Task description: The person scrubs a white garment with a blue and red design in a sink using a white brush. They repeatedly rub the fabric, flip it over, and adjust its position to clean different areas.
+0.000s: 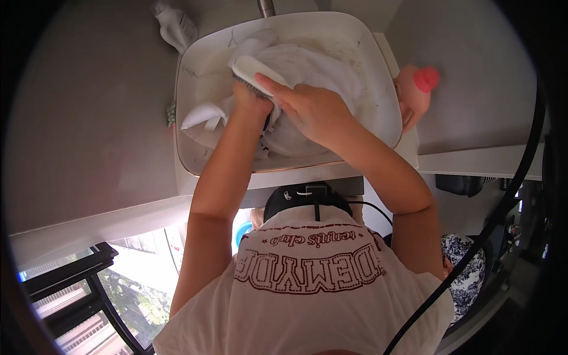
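Observation:
A white rectangular basin (385, 102) with rounded corners lies before me, with wet white cloth (310, 66) spread and bunched in it. My right hand (317, 106) grips a white scrubbing brush (255, 73) with grey bristles, its index finger laid along the brush's back. Under the bristles is my left hand (252, 98), partly hidden by the brush; white fabric hangs beside its wrist, and its fingers' hold cannot be made out. A white strap or folded edge of cloth (202, 116) rises at the basin's left side. Dark marks show on the cloth near my left forearm.
Behind the basin stands a metal faucet (266, 8). A white bottle (174, 27) is at the back left, and a pink bottle with a red cap (415, 95) stands at the right. A black cable (479, 239) crosses the right side. Patterned fabric on another person (463, 270) shows lower right.

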`<action>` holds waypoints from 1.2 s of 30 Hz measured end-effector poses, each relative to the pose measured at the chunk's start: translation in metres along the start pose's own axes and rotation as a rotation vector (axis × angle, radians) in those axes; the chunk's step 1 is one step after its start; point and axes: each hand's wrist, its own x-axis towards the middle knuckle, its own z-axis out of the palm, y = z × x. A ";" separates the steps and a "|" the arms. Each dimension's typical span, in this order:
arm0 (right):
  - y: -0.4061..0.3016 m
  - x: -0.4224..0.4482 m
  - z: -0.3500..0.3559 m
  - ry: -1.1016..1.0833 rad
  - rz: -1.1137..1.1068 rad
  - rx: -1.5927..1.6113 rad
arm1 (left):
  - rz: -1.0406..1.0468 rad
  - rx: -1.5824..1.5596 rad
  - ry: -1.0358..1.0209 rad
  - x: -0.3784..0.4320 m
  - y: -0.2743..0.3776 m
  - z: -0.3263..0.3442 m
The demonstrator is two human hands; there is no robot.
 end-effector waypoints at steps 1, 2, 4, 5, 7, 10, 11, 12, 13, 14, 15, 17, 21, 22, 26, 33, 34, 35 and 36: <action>0.002 0.002 0.012 -0.029 -0.013 0.037 | -0.037 -0.045 -0.043 0.001 0.002 -0.002; 0.006 -0.002 0.016 -0.092 0.038 -0.039 | -0.073 -0.089 -0.085 0.002 0.006 -0.005; 0.016 -0.018 0.007 -0.177 0.042 -0.084 | -0.060 -0.029 -0.045 0.005 0.008 -0.010; 0.023 -0.027 0.002 -0.219 0.045 -0.109 | -0.039 -0.026 0.000 0.007 0.005 -0.009; 0.031 -0.039 -0.020 -0.235 -0.007 -0.226 | -0.010 -0.005 0.078 0.006 0.006 0.004; 0.034 -0.049 -0.039 -0.177 -0.049 -0.280 | -0.081 -0.212 -0.196 0.021 0.007 -0.019; 0.034 -0.049 -0.041 -0.146 -0.054 -0.275 | -0.101 -0.264 -0.266 0.023 0.007 -0.021; 0.031 -0.046 -0.038 -0.146 -0.061 -0.279 | -0.083 -0.186 -0.213 0.020 0.004 -0.017; 0.023 -0.037 -0.030 -0.145 -0.069 -0.281 | -0.064 -0.106 -0.158 0.014 0.001 -0.011; 0.016 -0.027 -0.021 -0.145 -0.077 -0.282 | -0.044 -0.027 -0.103 0.008 -0.001 -0.005; 0.013 -0.013 -0.013 -0.069 -0.049 -0.251 | -0.062 -0.004 -0.045 0.004 0.000 0.001; 0.022 0.024 0.001 0.080 -0.004 -0.182 | -0.087 0.042 0.081 -0.003 0.000 0.009; 0.028 0.057 -0.008 0.156 0.041 -0.049 | -0.027 0.024 -0.169 0.007 -0.004 -0.006; 0.018 0.054 -0.019 0.130 0.076 -0.041 | -0.011 0.035 -0.138 0.008 -0.004 -0.006; -0.017 0.013 -0.022 -0.072 0.018 -0.226 | 0.007 0.002 -0.098 0.008 -0.006 -0.016; 0.041 0.052 -0.015 -0.037 0.307 -0.273 | 0.003 0.093 0.005 -0.002 -0.008 0.003; 0.041 0.050 -0.018 -0.007 0.279 -0.229 | 0.000 0.072 -0.029 -0.004 -0.006 0.003; 0.037 0.043 -0.022 0.023 0.250 -0.185 | -0.004 0.052 -0.063 -0.003 -0.003 0.003; 0.029 0.034 -0.024 0.042 0.223 -0.142 | 0.014 0.063 -0.039 -0.003 -0.004 0.003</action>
